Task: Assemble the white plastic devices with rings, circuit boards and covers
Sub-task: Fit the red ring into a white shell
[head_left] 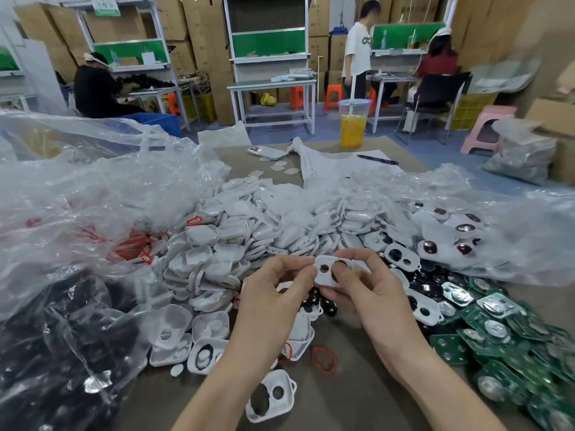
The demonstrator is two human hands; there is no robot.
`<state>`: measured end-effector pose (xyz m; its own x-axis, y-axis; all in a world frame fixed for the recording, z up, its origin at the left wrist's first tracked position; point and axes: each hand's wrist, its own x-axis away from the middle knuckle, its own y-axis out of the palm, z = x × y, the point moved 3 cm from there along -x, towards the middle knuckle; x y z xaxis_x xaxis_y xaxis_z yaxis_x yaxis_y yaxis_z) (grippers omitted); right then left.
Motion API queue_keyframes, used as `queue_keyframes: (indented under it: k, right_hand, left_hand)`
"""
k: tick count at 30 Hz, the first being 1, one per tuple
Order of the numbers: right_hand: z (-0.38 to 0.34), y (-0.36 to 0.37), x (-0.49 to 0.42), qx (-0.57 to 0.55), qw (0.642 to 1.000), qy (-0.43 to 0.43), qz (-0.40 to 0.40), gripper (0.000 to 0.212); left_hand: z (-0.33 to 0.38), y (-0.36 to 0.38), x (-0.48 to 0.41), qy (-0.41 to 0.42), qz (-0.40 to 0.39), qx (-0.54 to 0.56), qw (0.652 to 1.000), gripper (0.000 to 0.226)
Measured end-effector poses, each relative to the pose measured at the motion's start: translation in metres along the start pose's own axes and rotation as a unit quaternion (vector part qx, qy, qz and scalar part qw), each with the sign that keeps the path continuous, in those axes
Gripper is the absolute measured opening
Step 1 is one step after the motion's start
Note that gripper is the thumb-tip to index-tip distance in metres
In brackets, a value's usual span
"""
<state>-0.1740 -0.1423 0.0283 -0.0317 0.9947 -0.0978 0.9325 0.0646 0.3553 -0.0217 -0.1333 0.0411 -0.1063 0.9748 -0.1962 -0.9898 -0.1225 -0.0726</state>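
Surface [357,399], brown and wide, crowded with small parts, in a workshop stacked with cartons [199,32]. Clear plastic bags [77,181] billow over its whole left side; the lowest one holds a mass of black parts [46,353]. A heap of white housings [264,219] spreads across the middle, from the bags to the far paper sheet [336,169]. At the right, another crumpled clear bag [513,237] lies open, with white pieces carrying dark glossy lenses [460,231] at its mouth. Below it, green circuit boards [513,331] with silver discs lie overlapping down to the near right edge.

A person's two hands are raised just above the near edge of the heap, at the centre. The left hand [273,293] has its grip clamped on the left end of a white cover [320,277], thumb and fingertips pinching it. The right hand [373,287] has its grip closed on the other end, its thumb pressed across the cover's larger opening and its fingers curled behind. The cover is a flat plate with a small round hole showing beside the thumb; it is held in the air, clear of the pile.

A cup of orange drink [353,126] stands at the far edge, a phone [267,153] face down to its left. Between the forearms lies a red ring [323,359].
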Motion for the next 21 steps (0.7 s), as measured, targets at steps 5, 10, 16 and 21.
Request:
queue_keyframes:
  k: [5, 10, 16, 21]
  right_hand:
    - [0.0027, 0.0031, 0.0014, -0.058, 0.998, 0.018, -0.028, 0.010]
    - [0.0040, 0.0041, 0.0013, -0.056, 0.998, 0.025, -0.034, 0.015]
    - [0.0035, 0.0046, 0.0025, -0.059, 0.997, 0.021, -0.045, 0.015]
    - [-0.0015, 0.0060, 0.0039, -0.022, 0.997, -0.002, -0.075, 0.016]
  left_hand:
    - [0.0034, 0.0020, 0.0041, 0.023, 0.004, 0.003, 1.000, 0.011]
    - [0.0034, 0.0066, 0.0067, 0.030, -0.003, -0.004, 1.000, 0.014]
    - [0.0043, 0.0090, 0.0055, 0.034, -0.016, 0.009, 0.999, 0.015]
    - [0.0042, 0.0011, -0.0004, 0.000, -0.071, 0.016, 0.997, 0.017]
